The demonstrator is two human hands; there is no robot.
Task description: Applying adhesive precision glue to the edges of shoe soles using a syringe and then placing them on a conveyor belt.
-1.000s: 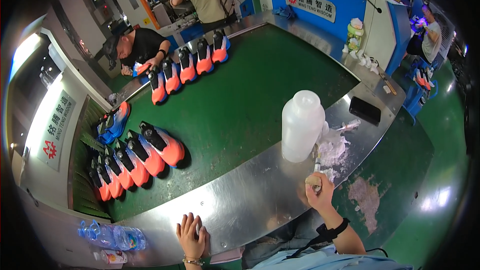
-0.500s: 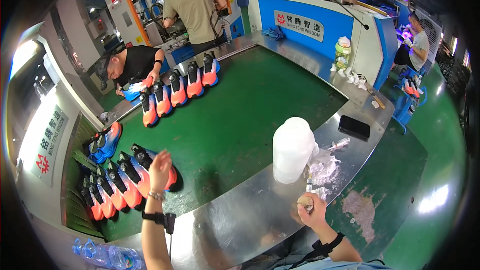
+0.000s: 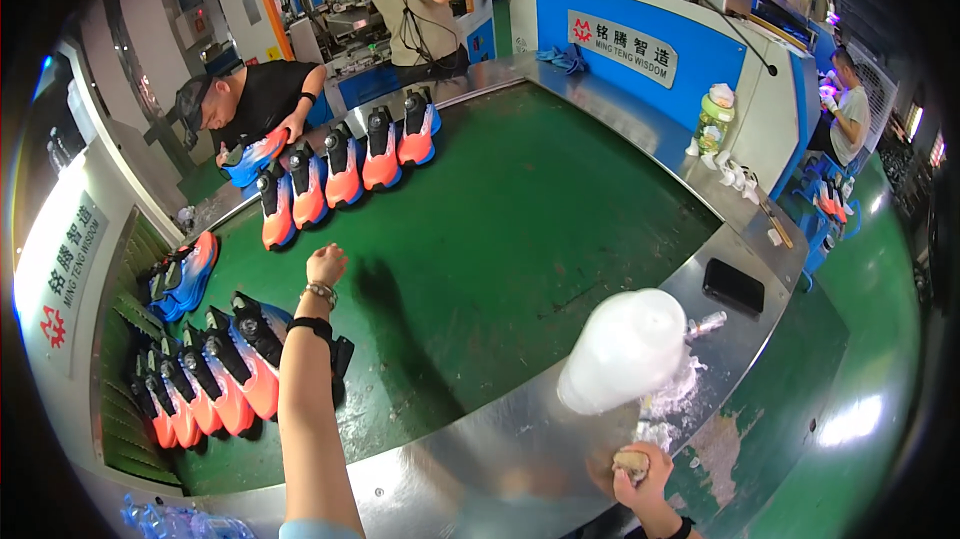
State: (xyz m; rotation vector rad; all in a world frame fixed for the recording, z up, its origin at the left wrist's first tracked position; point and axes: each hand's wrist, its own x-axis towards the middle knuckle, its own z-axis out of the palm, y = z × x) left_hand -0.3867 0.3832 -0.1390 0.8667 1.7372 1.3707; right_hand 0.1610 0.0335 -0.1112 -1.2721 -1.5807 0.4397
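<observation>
My left hand (image 3: 326,264) reaches out over the green belt, its fingers loosely bent and partly turned from view, with no object visible in it. Closest to it is the far row of orange and blue shoes (image 3: 306,189), a short gap away. Another row of such shoes (image 3: 228,379) stands at the near left, its end partly behind my left forearm. Low at the right, my right hand (image 3: 643,474) is closed around a small tan lump (image 3: 630,462), whose kind I cannot make out. Just beyond it stands a large white plastic bottle (image 3: 622,351).
White crumpled material (image 3: 675,391) lies beside the bottle on the metal rim, with a black phone (image 3: 733,285) farther right. A co-worker (image 3: 250,104) handles a shoe (image 3: 258,158) at the far left. Plastic water bottles (image 3: 180,522) lie at the lower left.
My left hand has moved away from the near shoes, farther over the belt toward the far row. The view has shifted. The standing co-worker at the back now holds up a shoe.
</observation>
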